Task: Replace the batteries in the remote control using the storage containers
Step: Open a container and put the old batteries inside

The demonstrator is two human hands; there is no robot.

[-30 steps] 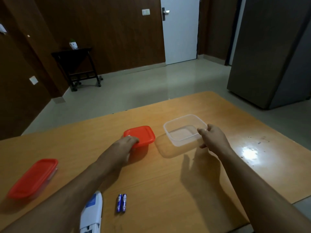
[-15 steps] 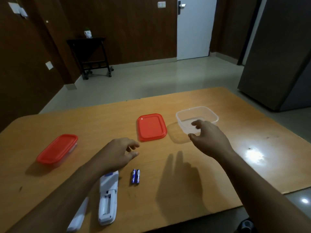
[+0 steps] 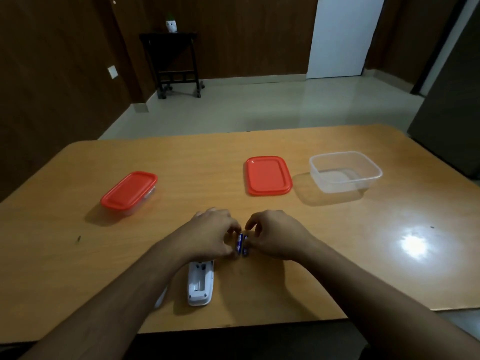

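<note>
Left hand [image 3: 210, 236] and right hand [image 3: 275, 235] each pinch one battery [image 3: 238, 243] with narrowed fingers, just beyond the open remote [image 3: 200, 283] on the table [image 3: 337, 242]. The cells are likely light, rigid and slick, prone to rolling; grip mid-barrel. The empty container [image 3: 345, 171] stands well apart.

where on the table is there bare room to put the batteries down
Bare wood lies between the closed container and the loose red lid, and right of both hands, in front of the open clear tub. It is crowded near the hands, around the batteries and remote.
</note>
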